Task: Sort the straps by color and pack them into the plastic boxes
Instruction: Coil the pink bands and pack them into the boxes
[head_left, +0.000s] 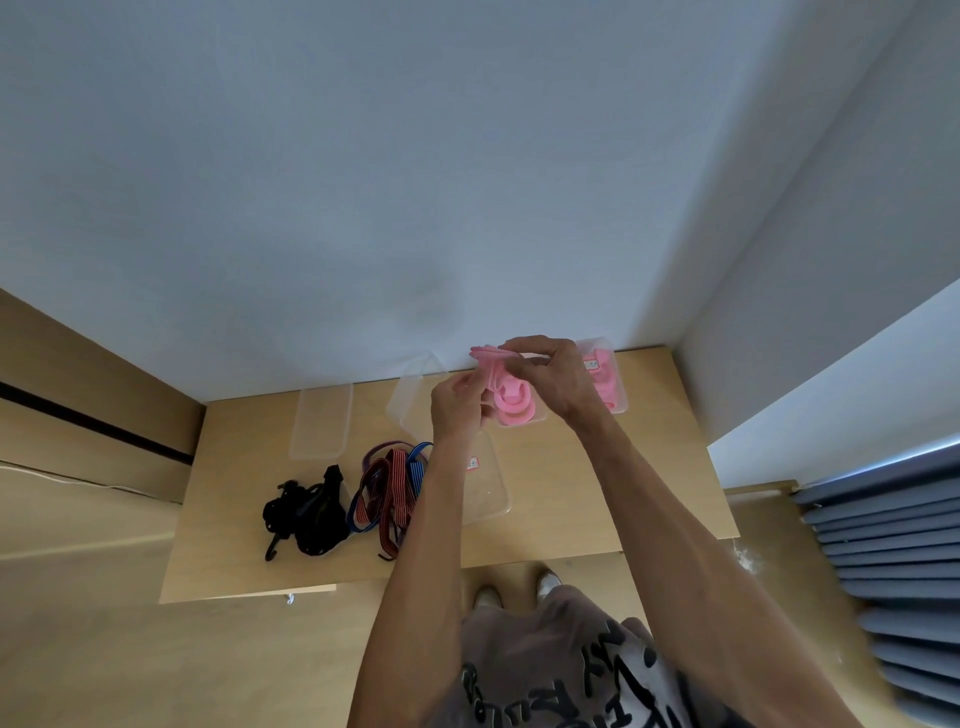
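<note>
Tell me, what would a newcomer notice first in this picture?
First, both hands, the left hand and the right hand, raised near the wall and pinching a pink strap above a clear plastic box of pink straps. Next, the black straps and the red and blue striped straps, lying in heaps on the wooden table.

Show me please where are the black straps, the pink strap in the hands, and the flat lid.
black straps (304, 514): head view, middle of the pile.
pink strap (493, 371): head view, folded part between both hands.
flat lid (321, 421): head view, bare centre.
</note>
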